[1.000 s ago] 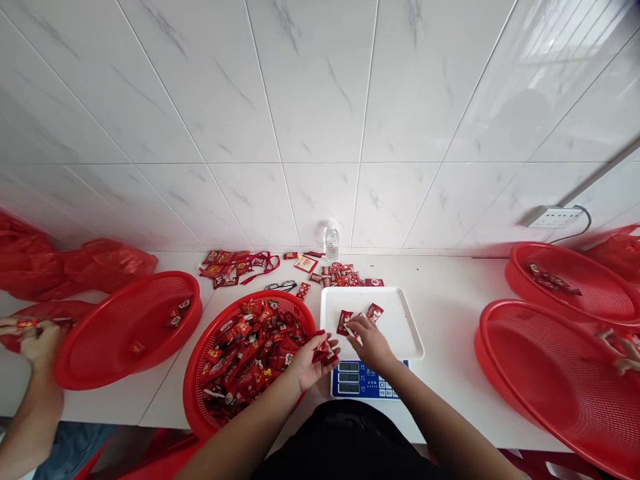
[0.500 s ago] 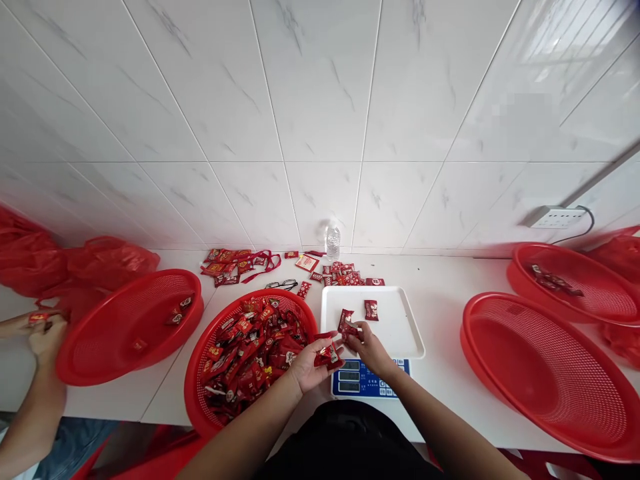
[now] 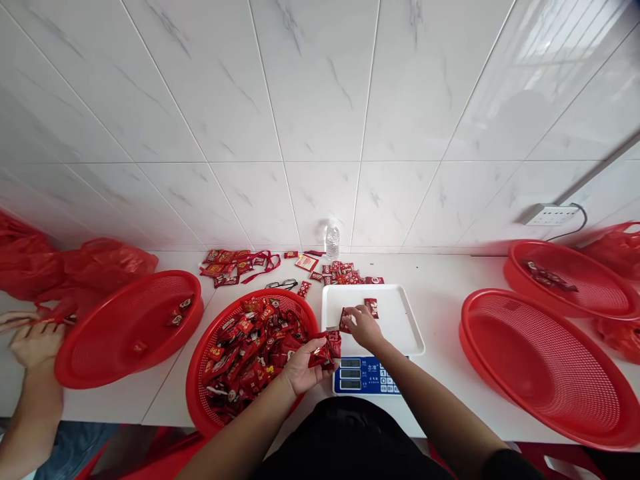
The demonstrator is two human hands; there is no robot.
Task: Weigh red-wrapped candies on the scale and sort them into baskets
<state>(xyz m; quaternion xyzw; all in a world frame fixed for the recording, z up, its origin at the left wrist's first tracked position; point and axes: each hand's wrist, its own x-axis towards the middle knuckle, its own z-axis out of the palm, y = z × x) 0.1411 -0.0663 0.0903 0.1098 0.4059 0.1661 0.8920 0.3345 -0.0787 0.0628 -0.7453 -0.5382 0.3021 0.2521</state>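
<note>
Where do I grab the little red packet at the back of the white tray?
I'd pinch the red packet across its middle, finger and thumb on its sides, coming from its right. It's small, lying on the white tray, with bare tray to its right; the right hand is close on its near side.

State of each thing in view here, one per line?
Left hand: holding red packets
Right hand: fingertips at a packet on the tray
Tray: on the scale, bearing packets
Scale: readout illegible
Middle basket: heaped with packets
Left basket: a few packets inside
Far right basket: packets inside
Bottle: upright
Glasses: lying on the table
</note>
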